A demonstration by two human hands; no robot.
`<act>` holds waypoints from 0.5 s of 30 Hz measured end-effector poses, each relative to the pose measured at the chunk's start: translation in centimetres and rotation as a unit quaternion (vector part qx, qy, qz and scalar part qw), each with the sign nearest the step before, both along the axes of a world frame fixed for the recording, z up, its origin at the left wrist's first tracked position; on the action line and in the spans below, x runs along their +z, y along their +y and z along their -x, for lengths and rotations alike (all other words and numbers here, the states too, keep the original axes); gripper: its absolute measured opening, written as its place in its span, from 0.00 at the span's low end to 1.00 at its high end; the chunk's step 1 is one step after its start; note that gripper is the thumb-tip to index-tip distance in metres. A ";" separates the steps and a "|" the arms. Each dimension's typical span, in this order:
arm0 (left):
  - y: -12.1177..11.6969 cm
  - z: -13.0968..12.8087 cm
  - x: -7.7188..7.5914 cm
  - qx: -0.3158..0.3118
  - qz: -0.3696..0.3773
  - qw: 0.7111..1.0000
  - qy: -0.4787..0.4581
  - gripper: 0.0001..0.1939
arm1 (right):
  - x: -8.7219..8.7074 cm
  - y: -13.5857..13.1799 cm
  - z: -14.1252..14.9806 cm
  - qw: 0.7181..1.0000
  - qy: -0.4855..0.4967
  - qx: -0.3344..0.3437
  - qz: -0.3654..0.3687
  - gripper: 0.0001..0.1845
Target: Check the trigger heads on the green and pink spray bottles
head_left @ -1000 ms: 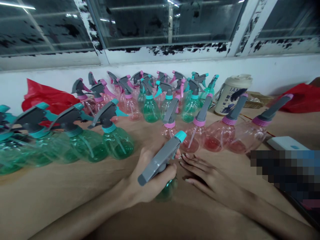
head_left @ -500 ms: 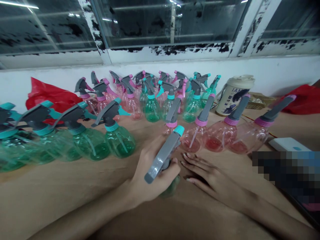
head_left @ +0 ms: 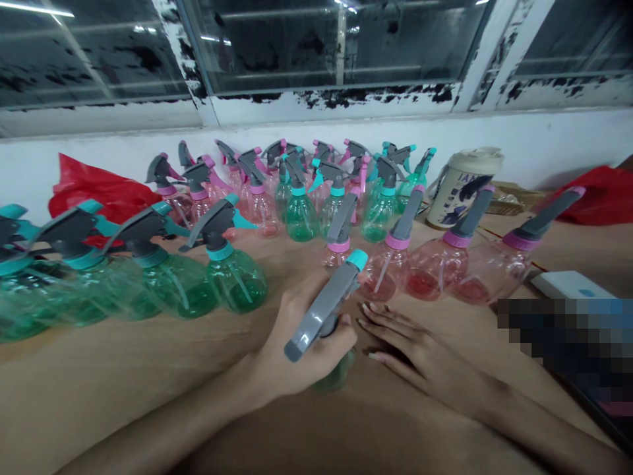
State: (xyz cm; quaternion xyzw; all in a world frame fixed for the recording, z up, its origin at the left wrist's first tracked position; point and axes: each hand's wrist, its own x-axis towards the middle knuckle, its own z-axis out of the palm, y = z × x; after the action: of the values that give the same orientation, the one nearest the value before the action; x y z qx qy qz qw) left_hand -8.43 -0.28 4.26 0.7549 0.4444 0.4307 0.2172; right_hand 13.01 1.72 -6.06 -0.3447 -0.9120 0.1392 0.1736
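My left hand (head_left: 301, 343) is wrapped round the neck of a green spray bottle (head_left: 326, 303) with a grey head and a turquoise nozzle. The nozzle points away from me, and the hand hides most of the bottle's body. Flat on the brown table (head_left: 163, 389) lies my right hand (head_left: 413, 349), fingers stretched out and holding nothing. Just beyond its fingertips stands a pink spray bottle (head_left: 383, 280) with a pink collar. Left of my left hand is another green spray bottle (head_left: 237, 284), upright.
Rows of green and pink spray bottles (head_left: 301, 218) stand towards the wall. At the back right are a white tumbler (head_left: 462, 188) and a red plastic bag (head_left: 598, 194); another red bag (head_left: 99, 188) lies back left. A white box (head_left: 573, 287) sits beside a blurred-out dark area on the right.
The held bottle's spray head has shifted very slightly, its nozzle a touch to the right. My right hand stays where it was on the table.
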 end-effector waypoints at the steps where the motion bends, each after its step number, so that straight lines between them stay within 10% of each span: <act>1: 0.0 0.0 0.1 -0.002 0.000 1.000 -0.001 0.11 | 0.0 0.0 0.0 1.000 -0.004 0.000 0.000 0.28; 15: 0.1 0.5 0.2 -0.016 0.004 1.000 0.009 0.07 | 0.2 -0.1 0.0 1.000 -0.017 -0.005 -0.002 0.28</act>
State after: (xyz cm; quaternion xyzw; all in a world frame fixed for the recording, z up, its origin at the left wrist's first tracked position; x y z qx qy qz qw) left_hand -8.91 -0.21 4.41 0.7648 0.4356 0.4188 0.2233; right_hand 12.97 1.61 -5.86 -0.3515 -0.9132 0.1308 0.1592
